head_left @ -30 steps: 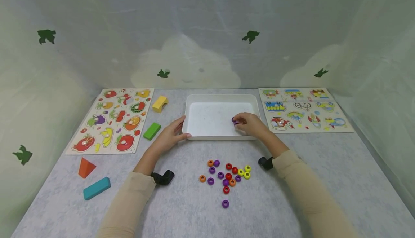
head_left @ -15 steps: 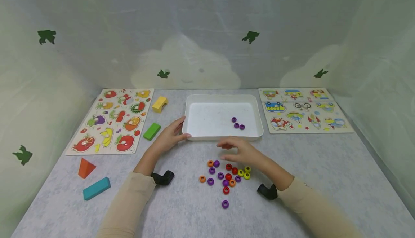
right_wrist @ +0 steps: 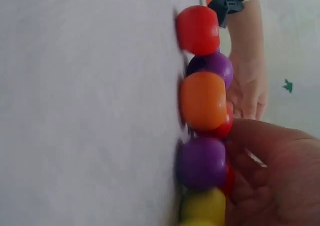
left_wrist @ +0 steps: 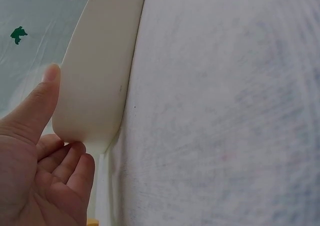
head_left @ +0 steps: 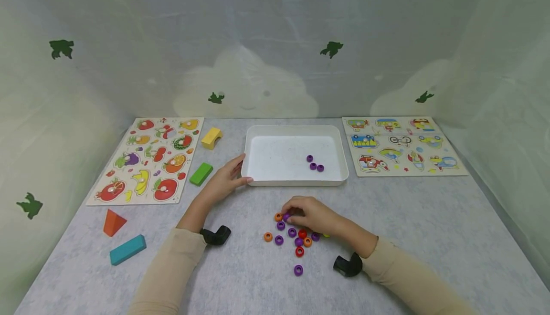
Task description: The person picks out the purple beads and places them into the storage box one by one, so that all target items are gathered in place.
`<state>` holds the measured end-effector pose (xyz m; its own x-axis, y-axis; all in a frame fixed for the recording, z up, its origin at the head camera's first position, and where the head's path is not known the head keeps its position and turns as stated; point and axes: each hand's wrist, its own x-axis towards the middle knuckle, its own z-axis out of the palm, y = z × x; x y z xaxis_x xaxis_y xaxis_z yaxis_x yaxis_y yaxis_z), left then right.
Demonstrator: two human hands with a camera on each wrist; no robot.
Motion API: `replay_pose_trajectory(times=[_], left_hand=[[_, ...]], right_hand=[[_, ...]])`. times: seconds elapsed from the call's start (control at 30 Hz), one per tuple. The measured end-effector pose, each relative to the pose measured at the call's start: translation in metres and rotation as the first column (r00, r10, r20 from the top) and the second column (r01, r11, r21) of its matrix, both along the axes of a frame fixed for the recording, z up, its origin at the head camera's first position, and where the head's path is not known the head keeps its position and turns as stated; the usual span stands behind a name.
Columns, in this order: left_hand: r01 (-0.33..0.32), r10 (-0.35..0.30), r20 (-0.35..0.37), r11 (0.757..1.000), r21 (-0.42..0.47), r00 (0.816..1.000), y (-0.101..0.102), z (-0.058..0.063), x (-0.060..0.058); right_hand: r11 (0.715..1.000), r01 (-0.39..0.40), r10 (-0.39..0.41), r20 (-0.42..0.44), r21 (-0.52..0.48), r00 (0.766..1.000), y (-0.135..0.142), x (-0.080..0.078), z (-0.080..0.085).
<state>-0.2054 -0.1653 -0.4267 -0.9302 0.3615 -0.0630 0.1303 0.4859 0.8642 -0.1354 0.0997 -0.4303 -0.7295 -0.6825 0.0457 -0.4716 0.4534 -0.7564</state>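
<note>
A white plastic tray stands near the back wall, with several purple beads lying in its right part. My left hand holds the tray's near left corner. In the left wrist view, its thumb lies along one wall and the curled fingers touch the rounded corner. Loose purple, orange, red and yellow beads lie scattered on the table before the tray. Over their far edge my right hand pinches a purple bead between thumb and fingertips. It covers some red and yellow beads in the head view.
On the left lie a fruit puzzle board, a yellow arch block, a green block, an orange triangular block and a teal block. A vehicle puzzle board lies back right.
The right hand has let go of a purple bead in the tray, come back toward me, and now grips another purple bead on the table. The left hand stays at the tray corner.
</note>
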Motion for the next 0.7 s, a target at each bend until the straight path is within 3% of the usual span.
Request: replay_pose_trajectory(times=[0.17, 0.37, 0.5, 0.7], left_hand=[[0.0, 0.0, -0.002, 1.0, -0.001, 1.0, 0.0, 0.0, 0.0], [0.001, -0.001, -0.004, 1.0, 0.008, 1.0, -0.001, -0.001, 0.0], [0.001, -0.001, -0.004, 1.0, 0.006, 1.0, -0.001, -0.001, 0.0], [0.004, -0.004, -0.001, 1.0, 0.014, 1.0, -0.001, 0.001, 0.001]], right_hand=[[0.992, 0.098, -0.098, -0.004, -0.076, 0.995, 0.008, -0.013, 0.017], [0.953, 0.247, -0.265, -0.088, -0.176, 0.96, 0.023, -0.053, 0.025], [0.928, 0.348, -0.362, -0.097, -0.135, 0.927, 0.032, -0.079, 0.02], [0.896, 0.442, -0.442, 0.009, 0.036, 0.897, 0.034, -0.102, 0.008]])
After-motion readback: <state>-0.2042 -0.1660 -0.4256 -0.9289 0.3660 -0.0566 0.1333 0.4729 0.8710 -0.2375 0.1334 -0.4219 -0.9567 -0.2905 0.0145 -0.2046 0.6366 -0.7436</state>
